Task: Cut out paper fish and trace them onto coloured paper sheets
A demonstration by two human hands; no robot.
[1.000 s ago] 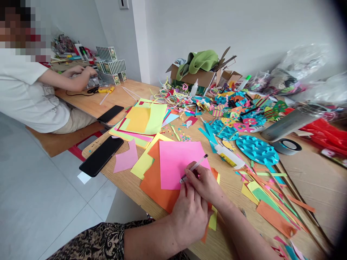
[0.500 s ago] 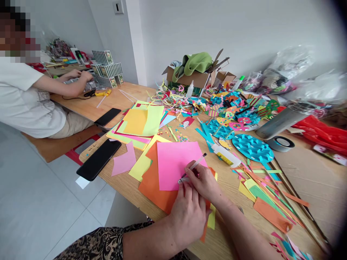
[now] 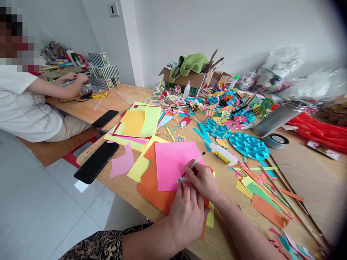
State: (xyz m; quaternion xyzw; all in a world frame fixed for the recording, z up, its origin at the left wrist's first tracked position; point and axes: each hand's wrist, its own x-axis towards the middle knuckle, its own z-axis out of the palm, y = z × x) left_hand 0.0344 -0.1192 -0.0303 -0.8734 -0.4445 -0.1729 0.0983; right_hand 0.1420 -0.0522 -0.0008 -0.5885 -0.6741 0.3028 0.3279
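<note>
A pink sheet of paper (image 3: 173, 159) lies on top of orange paper (image 3: 154, 191) at the table's near edge. On its lower part rests a small white fish-shaped cutout (image 3: 180, 180), mostly covered by my fingers. My left hand (image 3: 187, 213) lies over it with fingers stretched out, their tips pressing the cutout down onto the sheet. My right hand (image 3: 203, 180) is closed around a slim clear pen (image 3: 197, 161) with a dark end. The pen leans, its point down near the cutout; the point itself is hidden by my fingers.
A glue bottle (image 3: 223, 154) lies beyond my right hand. Stacked coloured paper (image 3: 135, 124) and two phones (image 3: 97, 162) are left. Paper strips (image 3: 265, 195), blue discs (image 3: 249, 145), tape (image 3: 275, 141) and a steel flask (image 3: 279, 117) fill the right. A co-worker (image 3: 24, 97) sits far left.
The view has turned slightly, so the scene sits a little further left. My hands stay at the same place on the pink sheet, the pen still in my right hand.
</note>
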